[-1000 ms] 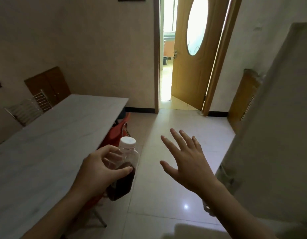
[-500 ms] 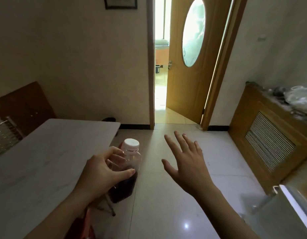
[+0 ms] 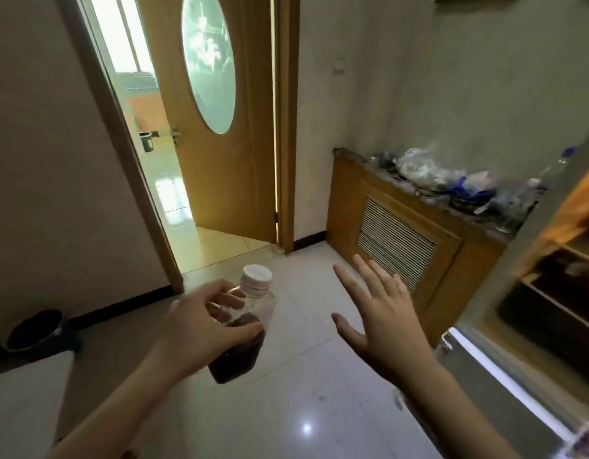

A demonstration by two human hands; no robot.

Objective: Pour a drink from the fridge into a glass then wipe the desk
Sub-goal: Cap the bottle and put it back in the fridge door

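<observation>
The view has swung right since a second ago: the desk (image 3: pixel 25 392), which filled the left side then, is now only a pale corner at the lower left, and the open fridge (image 3: pixel 551 293) has come into sight at the right, its door edge low by the right arm. The left hand (image 3: pixel 200 329) still grips the bottle (image 3: pixel 243 346) round its upper body, fingers and thumb curled on it; the bottle tilts slightly, white cap on, dark drink filling the lower half. The right hand (image 3: pixel 382 319) remains spread and empty, fingers straight and apart, raised toward the fridge. So the drink is already out, and the turn back probably means the person intends to push the fridge shut before going to the desk. No glass is visible, and nothing is poured or wiped yet. A wooden door (image 3: pixel 217 127) stands open ahead, and a cluttered cabinet (image 3: pixel 402 233) sits against the wall.
</observation>
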